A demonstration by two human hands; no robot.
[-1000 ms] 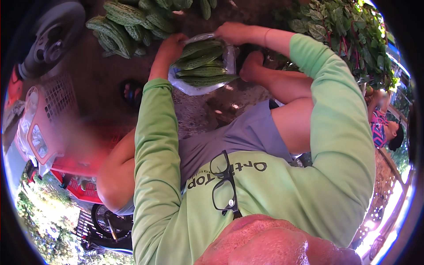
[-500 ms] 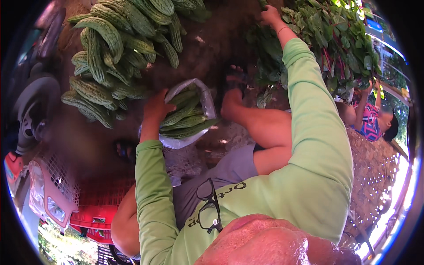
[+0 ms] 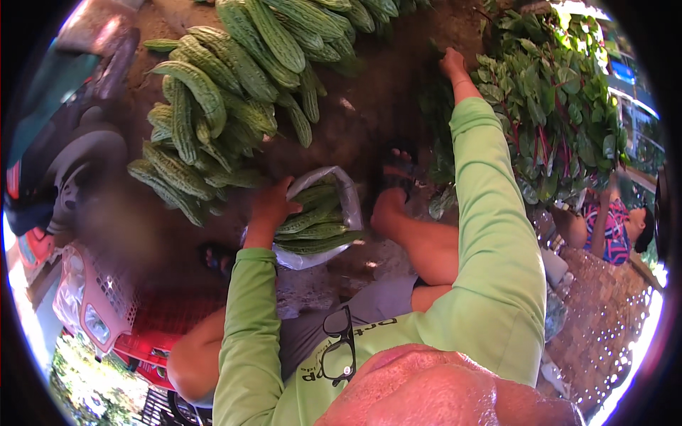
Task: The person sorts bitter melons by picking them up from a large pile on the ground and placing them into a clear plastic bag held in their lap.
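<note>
My left hand (image 3: 273, 207) grips the near-left rim of a clear plastic bag (image 3: 351, 206), which stands open between my feet. Several bitter gourds (image 3: 312, 231) lie inside it, one poking past the rim on the right. My right hand (image 3: 453, 64) is stretched far forward, beside leafy greens with red stems (image 3: 547, 106). Its fingers look closed; a dark green bit shows at their tips, too dim to name. A big heap of bitter gourds (image 3: 227, 78) lies on the ground ahead and left of the bag.
A red crate (image 3: 145, 348) and a pink plastic basket (image 3: 92, 305) stand at my left, below a wheel (image 3: 67, 188). My sandalled foot (image 3: 398, 167) is right of the bag. Another person (image 3: 611, 227) in patterned clothing is at the far right, by a woven wall (image 3: 604, 319).
The view has shifted, so the heap and bag appear lower and further right. My right arm stays stretched forward, its hand lower in view. My left hand keeps hold of the bag.
</note>
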